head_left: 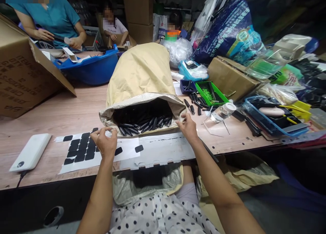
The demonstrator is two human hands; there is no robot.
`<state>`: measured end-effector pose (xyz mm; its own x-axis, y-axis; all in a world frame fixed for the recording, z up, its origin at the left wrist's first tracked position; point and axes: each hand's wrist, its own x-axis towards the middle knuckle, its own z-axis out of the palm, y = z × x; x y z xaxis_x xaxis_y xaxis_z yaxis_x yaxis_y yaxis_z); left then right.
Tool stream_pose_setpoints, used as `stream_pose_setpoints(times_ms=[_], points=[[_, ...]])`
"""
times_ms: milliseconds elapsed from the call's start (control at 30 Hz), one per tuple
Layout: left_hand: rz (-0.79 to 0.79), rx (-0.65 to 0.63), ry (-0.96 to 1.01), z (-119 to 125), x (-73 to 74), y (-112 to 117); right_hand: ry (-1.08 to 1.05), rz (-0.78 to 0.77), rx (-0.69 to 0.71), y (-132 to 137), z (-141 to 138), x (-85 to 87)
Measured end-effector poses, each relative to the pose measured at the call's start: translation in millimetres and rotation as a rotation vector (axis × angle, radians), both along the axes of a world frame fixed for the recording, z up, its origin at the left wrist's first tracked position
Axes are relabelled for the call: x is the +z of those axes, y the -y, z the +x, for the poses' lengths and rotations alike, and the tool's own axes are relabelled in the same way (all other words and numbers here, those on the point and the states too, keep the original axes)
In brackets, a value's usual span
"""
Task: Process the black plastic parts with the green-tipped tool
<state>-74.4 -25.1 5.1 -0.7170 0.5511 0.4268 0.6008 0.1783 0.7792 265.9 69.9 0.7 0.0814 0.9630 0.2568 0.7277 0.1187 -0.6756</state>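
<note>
A large tan sack (140, 69) lies on the wooden table with its mouth toward me. Inside its opening show several slim black pen-like pieces (152, 122), heaped together. My left hand (105, 142) pinches the left lower edge of the sack's mouth. At the right edge of the mouth my right hand (187, 127) grips the rim between thumb and fingers. Under my left hand lies a white sheet with black rounded stickers (81, 147). Below the table edge, between my legs, another sack (150, 183) stands with its mouth open.
On the left are a cardboard box (30, 74), a blue basin (86, 69) and a white power bank (32, 152). To the right stand a green tray (211, 93), a clear bottle (220, 112) and a blue tool tray (275, 117). People sit across the table.
</note>
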Motion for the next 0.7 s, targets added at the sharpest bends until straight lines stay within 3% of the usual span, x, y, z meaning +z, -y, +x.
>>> stream_pose_setpoints(times_ms=[100,200,300,367,433,533,700], points=[[-0.029,0.002,-0.045,-1.5,-2.4,4.6,0.064,0.069,0.011,7.6,2.7,-1.9],[0.023,0.017,-0.205,13.9,-1.3,8.4,0.173,0.194,-0.033,19.7,-0.8,3.0],[0.054,-0.263,-0.398,43.1,-2.1,10.7,0.308,0.335,0.005,32.0,-15.6,13.6],[0.025,-0.51,-0.482,62.2,-5.2,12.1,0.401,0.377,0.156,37.9,-28.5,18.2],[-0.019,-0.672,-0.533,75.5,-9.8,14.0,0.494,0.362,0.34,41.7,-37.8,16.9],[-0.104,-0.793,-0.545,82.6,-16.1,17.8,0.568,0.298,0.494,45.3,-39.4,4.9],[-0.177,-0.839,-0.509,79.8,-18.7,20.1,0.45,0.237,0.468,45.6,-28.8,-12.8]])
